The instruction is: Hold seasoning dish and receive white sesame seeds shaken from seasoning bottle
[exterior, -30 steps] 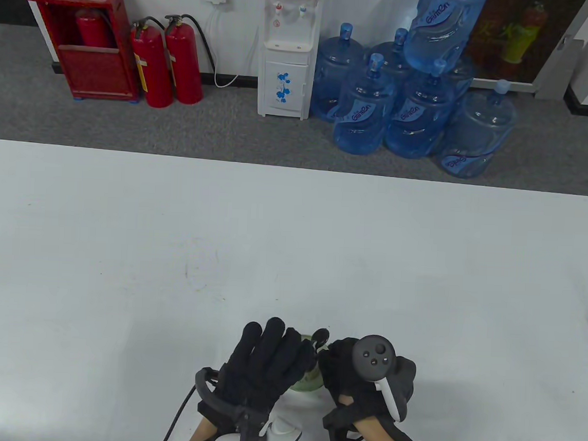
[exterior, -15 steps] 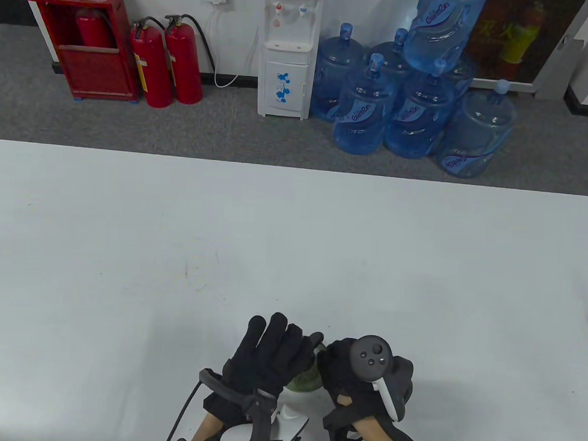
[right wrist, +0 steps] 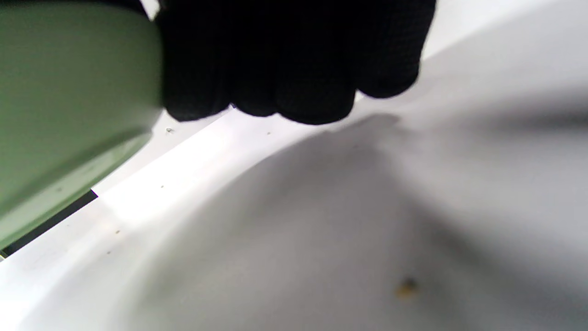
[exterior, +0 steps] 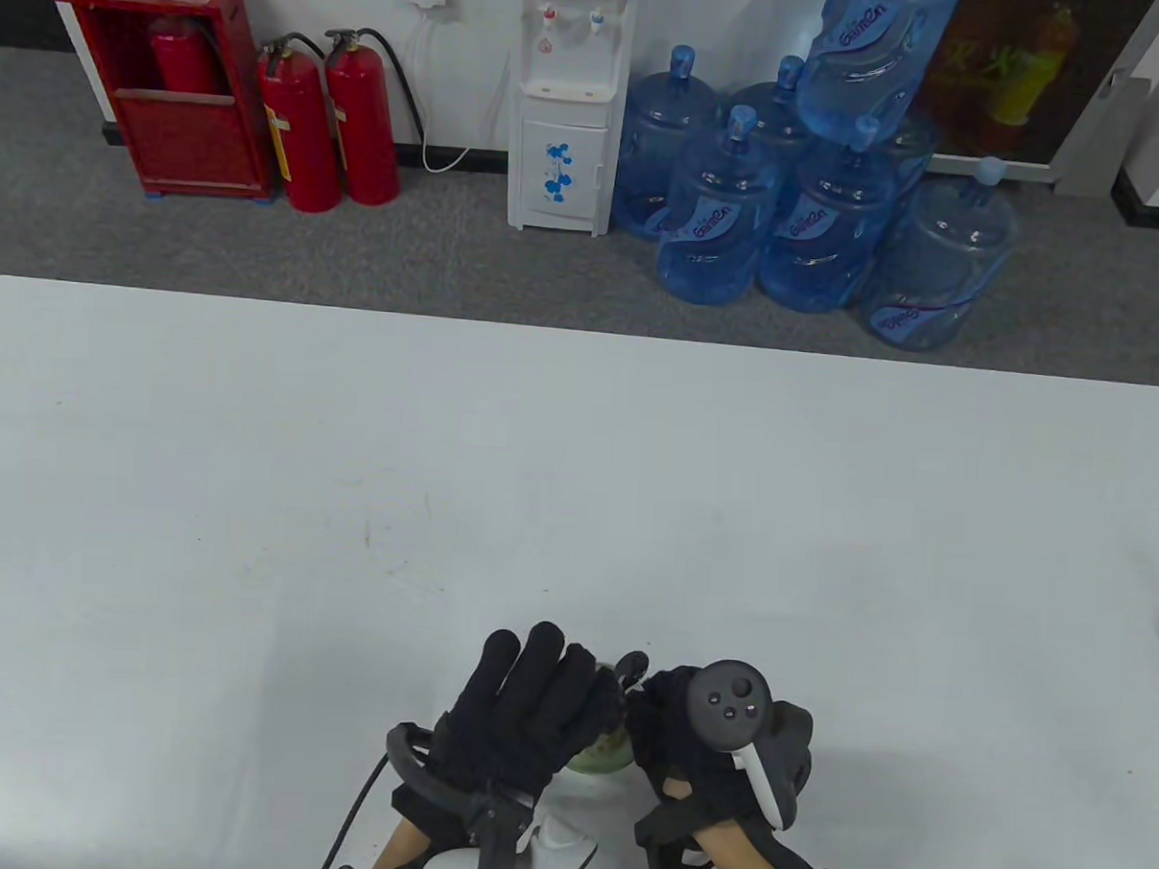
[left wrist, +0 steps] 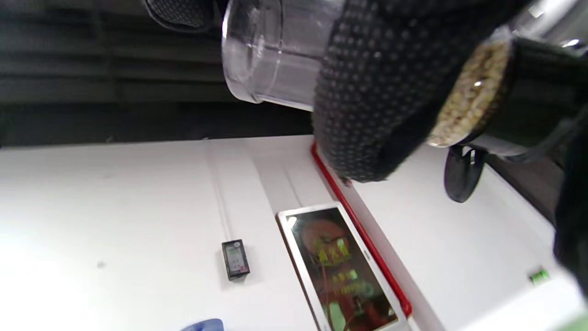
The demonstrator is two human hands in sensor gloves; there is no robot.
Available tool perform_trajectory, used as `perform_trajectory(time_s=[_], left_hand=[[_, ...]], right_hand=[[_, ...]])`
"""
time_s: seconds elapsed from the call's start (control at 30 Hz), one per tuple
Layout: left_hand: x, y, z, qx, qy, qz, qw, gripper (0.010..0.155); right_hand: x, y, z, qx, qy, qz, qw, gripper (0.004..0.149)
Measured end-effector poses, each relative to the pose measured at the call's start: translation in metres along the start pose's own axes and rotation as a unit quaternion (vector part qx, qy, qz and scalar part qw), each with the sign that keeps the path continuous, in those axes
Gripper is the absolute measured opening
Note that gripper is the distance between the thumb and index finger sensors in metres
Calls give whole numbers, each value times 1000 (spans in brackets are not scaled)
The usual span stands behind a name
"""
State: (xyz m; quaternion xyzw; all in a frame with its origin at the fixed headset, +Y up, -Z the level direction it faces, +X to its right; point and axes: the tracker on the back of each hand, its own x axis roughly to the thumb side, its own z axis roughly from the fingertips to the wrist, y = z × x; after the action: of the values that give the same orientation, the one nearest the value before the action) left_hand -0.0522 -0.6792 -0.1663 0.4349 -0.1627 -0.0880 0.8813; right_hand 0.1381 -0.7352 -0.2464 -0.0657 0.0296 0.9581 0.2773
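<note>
Left wrist view shows the black dotted fingers (left wrist: 367, 92) of the left hand (exterior: 519, 720) wrapped around a clear plastic seasoning bottle (left wrist: 271, 50), which lies tilted across the top of the frame; its open mouth is packed with pale sesame seeds (left wrist: 473, 92), and a black flip cap (left wrist: 461, 172) hangs open just below that mouth. In the table view the left hand is turned knuckles up, its fingers closed over the bottle and covering it, with only the small black cap peeking out beyond the fingertips. Right beside it, the right hand (exterior: 709, 757) is curled with fingers together around the side of a pale green round seasoning dish (exterior: 604, 752), of which only a sliver shows between the two gloves. In the right wrist view the bunched black fingers (right wrist: 294, 59) of the right hand press against the green wall of the dish, which is held above the white surface (exterior: 576, 511). A few loose specks and one small brownish crumb (right wrist: 406, 287) lie on the surface beneath. Both hands are close together near the front edge of the surface. Beyond its far edge, on grey carpet, stand red fire extinguishers (exterior: 329, 121), a white water dispenser (exterior: 565, 107) and a cluster of blue water jugs (exterior: 810, 205).
</note>
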Motion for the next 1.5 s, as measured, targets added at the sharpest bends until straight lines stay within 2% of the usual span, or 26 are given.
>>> perform_trajectory(time_s=[0.03, 0.07, 0.1, 0.13, 0.2, 0.27, 0.33, 0.4, 0.5, 0.6, 0.63, 0.73, 0.77, 0.83, 0.87, 0.93, 1.0, 1.07, 1.1, 1.17, 1.27, 1.3, 1.37, 1.4, 1.43, 1.5], left_hand=[[3, -13, 1, -65, 0, -14, 998, 67], [4, -18, 5, -87, -18, -30, 996, 66], [3, -15, 7, -50, -48, -47, 996, 66], [0, -4, 5, -7, -38, -47, 998, 66], [-3, 3, 2, 13, 2, 2, 1000, 67], [4, -18, 2, -87, -13, -30, 996, 67], [6, -15, 6, -42, -51, -43, 997, 66], [0, 0, 1, 8, -11, -17, 1000, 66], [2, -21, 3, -100, -16, -25, 995, 67], [-6, -1, 2, 8, -1, -13, 1000, 66], [-7, 0, 1, 12, 11, 7, 1000, 67], [0, -23, 4, -114, -20, -33, 993, 66], [0, -17, 4, -51, -35, -31, 998, 67], [-5, -1, 0, 4, 1, -10, 1000, 67], [-5, -1, -2, 1, 10, 7, 1000, 67], [0, -21, 0, -101, -7, -17, 995, 67], [-2, -15, 2, -48, -33, -33, 998, 67], [-8, -1, -1, 0, 10, -2, 1000, 66], [-7, -4, -1, -14, 13, 11, 1000, 67], [-1, -21, 3, -105, -18, -17, 994, 66], [-5, -2, 1, -13, -12, -21, 1000, 67], [-6, -2, -1, -15, 4, 11, 1000, 66], [0, -19, 2, -102, -14, -9, 995, 67], [0, -20, 5, -98, -33, -18, 994, 66], [-1, -12, 3, -48, -42, -27, 998, 66], [-5, -2, 0, -13, -7, 5, 1000, 67]], right_hand=[[1, 1, 0, -3, -1, 6, 1000, 38], [0, 2, 0, -4, -1, 10, 1000, 38], [0, 2, 0, -4, 0, 10, 1000, 38], [-1, 2, 1, -1, 0, 5, 1000, 38], [0, 0, 1, -3, -1, -2, 1000, 38], [0, 1, -1, -8, -1, 10, 1000, 38], [-3, 2, -1, -4, 5, 6, 1000, 38], [-3, 0, -1, -2, 5, -3, 1000, 38], [-3, 0, -3, -9, 6, 6, 1000, 38], [-3, 0, -2, -3, 6, -3, 1000, 38], [-3, 0, -2, -5, 5, -3, 1000, 38], [-3, 3, -3, -7, 6, 10, 1000, 38], [-3, 3, -3, -3, 6, 6, 1000, 38], [-2, 1, -2, -5, 4, 1, 1000, 38], [-2, 0, -3, -7, 4, 2, 1000, 38], [-3, 2, -4, -9, 7, 9, 1000, 38], [-4, 2, -3, -4, 10, 3, 1000, 38], [-4, 0, -3, -7, 7, -2, 1000, 38], [-3, 0, -3, -10, 6, 0, 1000, 38], [-3, 1, -4, -10, 8, 8, 1000, 38], [-3, 2, -3, -5, 7, 1, 1000, 38], [-3, 1, -2, -9, 4, 2, 1000, 38], [-3, 1, -2, -11, 6, 9, 1000, 38], [-4, 2, -3, -10, 7, 8, 1000, 38], [-5, 2, -2, -8, 9, 4, 1000, 38], [-4, -1, -2, -12, 5, 0, 1000, 38]])
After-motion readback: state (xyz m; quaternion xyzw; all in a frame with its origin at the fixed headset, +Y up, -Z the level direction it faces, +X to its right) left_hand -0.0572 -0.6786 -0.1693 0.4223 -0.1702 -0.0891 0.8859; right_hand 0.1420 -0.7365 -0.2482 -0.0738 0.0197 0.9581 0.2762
